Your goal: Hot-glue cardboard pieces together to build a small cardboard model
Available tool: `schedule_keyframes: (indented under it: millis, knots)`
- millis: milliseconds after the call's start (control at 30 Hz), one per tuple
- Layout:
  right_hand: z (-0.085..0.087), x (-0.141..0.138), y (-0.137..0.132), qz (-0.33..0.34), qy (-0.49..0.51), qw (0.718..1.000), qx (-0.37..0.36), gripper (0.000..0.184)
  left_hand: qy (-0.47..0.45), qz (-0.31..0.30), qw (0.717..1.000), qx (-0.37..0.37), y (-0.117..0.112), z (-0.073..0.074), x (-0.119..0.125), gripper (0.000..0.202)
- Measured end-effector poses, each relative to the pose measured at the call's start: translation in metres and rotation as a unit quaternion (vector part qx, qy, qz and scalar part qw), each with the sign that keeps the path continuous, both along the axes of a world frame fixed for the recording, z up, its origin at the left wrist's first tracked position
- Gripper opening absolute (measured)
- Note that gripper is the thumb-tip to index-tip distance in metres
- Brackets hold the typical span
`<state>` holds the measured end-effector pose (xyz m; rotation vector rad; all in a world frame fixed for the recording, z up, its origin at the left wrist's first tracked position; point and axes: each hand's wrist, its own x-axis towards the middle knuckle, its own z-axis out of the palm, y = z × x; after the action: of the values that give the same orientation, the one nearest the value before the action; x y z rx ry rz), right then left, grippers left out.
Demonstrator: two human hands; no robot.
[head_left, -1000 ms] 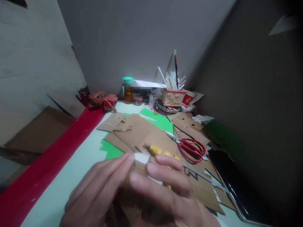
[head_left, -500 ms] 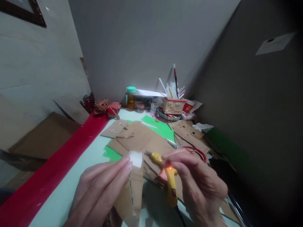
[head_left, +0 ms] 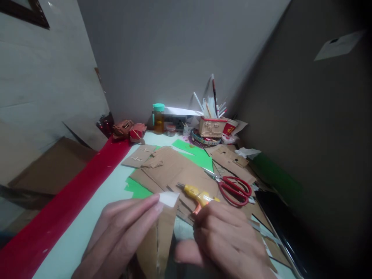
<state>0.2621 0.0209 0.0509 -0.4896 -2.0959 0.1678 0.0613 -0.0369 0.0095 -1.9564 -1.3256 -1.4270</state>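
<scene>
My left hand (head_left: 124, 228) pinches the tip of a tapering brown cardboard piece (head_left: 162, 232), with a seam down its length. A small white paper piece (head_left: 170, 198) sits at that tip, under my left fingertips. My right hand (head_left: 226, 236) is just right of the cardboard, fingers curled in and thumb reaching left toward it. Whatever its fingers may hold is hidden. Behind it, the yellow glue gun (head_left: 193, 192) lies on cardboard, its handle covered by my hand. Red-handled scissors (head_left: 232, 190) lie beyond my right knuckles.
Cardboard sheets (head_left: 174, 166) and green paper (head_left: 200, 157) cover the table's middle. At the back stand a turquoise-lidded jar (head_left: 158, 120) and a box (head_left: 212, 128) of sticks and brushes. A dark flat device (head_left: 279, 224) lies at right. A red strip (head_left: 72, 190) runs along the left.
My right hand has turned over and lowered, going from a loose pinch to curled fingers; it now covers the glue gun's handle. The white paper is tilted differently at the cardboard's tip.
</scene>
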Motion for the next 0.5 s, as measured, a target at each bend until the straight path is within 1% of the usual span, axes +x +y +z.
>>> schedule_keyframes:
  millis: [133, 233, 267, 333, 367, 400, 433, 467, 500]
  knots:
    - [0.007, 0.0, 0.002, -0.021, 0.002, 1.0, 0.012, 0.022, -0.021, -0.021, 0.999, -0.026, -0.001, -0.003, -0.002, 0.043]
    - [0.01, 0.002, 0.002, -0.023, 0.017, 0.999, 0.015, 0.022, -0.056, -0.056, 0.996, -0.052, -0.001, -0.002, -0.006, 0.038]
    - [0.01, 0.003, 0.002, -0.019, 0.022, 0.999, 0.013, 0.025, -0.066, -0.054, 0.994, -0.064, 0.0, -0.001, -0.007, 0.034]
    - [0.008, 0.004, 0.001, -0.001, 0.027, 1.0, 0.001, 0.038, -0.074, -0.003, 0.993, -0.094, 0.001, 0.002, -0.009, 0.026]
    - [0.007, 0.004, 0.001, 0.006, 0.025, 1.0, -0.018, 0.041, -0.079, 0.022, 0.99, -0.113, 0.002, 0.003, -0.009, 0.022]
    - [0.006, 0.003, 0.001, 0.009, 0.012, 0.999, -0.049, 0.04, -0.094, 0.044, 0.986, -0.134, 0.004, 0.006, -0.007, 0.018]
    - [0.004, 0.002, 0.0, 0.008, -0.01, 0.996, -0.088, 0.034, -0.127, 0.028, 0.977, -0.17, 0.005, 0.008, -0.005, 0.015]
    - [0.002, 0.001, 0.0, 0.004, -0.039, 0.991, -0.131, 0.024, -0.178, -0.002, 0.96, -0.215, 0.007, 0.011, -0.002, 0.012]
    - [0.001, 0.0, 0.0, -0.004, -0.067, 0.983, -0.173, 0.015, -0.228, -0.045, 0.935, -0.268, 0.008, 0.014, 0.001, 0.011]
